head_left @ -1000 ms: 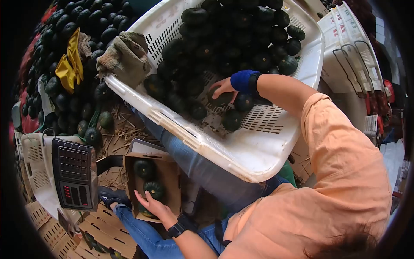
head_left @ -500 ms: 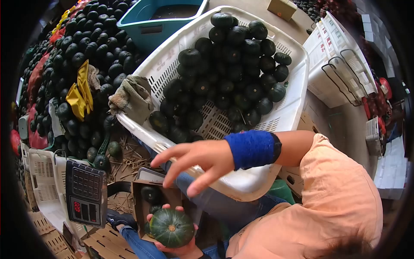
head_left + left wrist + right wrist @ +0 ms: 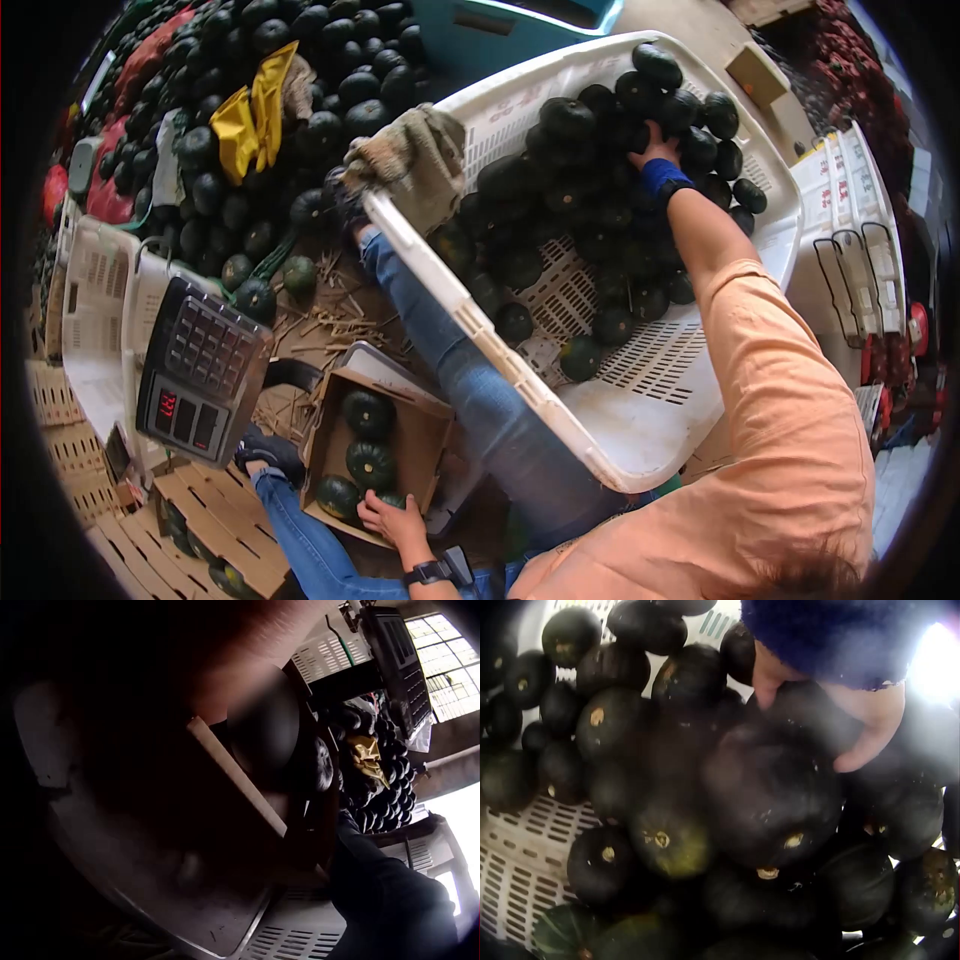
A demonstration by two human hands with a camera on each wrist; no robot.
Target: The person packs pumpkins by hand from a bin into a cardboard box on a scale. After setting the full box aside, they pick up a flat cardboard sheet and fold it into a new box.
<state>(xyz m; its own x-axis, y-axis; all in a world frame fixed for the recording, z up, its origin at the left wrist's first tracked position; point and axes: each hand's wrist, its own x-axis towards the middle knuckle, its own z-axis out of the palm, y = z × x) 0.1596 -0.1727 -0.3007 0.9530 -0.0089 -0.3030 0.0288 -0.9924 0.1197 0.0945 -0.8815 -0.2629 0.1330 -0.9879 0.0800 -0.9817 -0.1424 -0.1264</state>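
Observation:
My right hand (image 3: 657, 150) reaches into the heap of dark green kabocha squashes (image 3: 567, 195) in a big white slotted crate (image 3: 640, 425). In the right wrist view its thumb and fingers spread over a dark kabocha squash (image 3: 776, 791), gripping it from above. Down at a small cardboard box (image 3: 415, 440), my left hand (image 3: 396, 522) holds a kabocha squash (image 3: 388, 501) in the near corner, fingers bent over it. Other squashes (image 3: 371, 463) lie beside it in the box. The left wrist view is dark, with fingers (image 3: 255, 645) blurred over a squash (image 3: 262, 724).
The box sits on a scale whose display panel (image 3: 203, 370) stands left with red digits. A cloth (image 3: 410, 165) hangs over the crate's corner. Beyond lie a large squash pile (image 3: 335, 130), yellow gloves (image 3: 255, 115) and a blue tub (image 3: 500, 40). Flat cartons (image 3: 225, 520) lie lower left.
The left hand has lowered the kabocha squash it held up into the box. The right hand has swung from above the crate's near edge to the far squashes. The head view has shifted.

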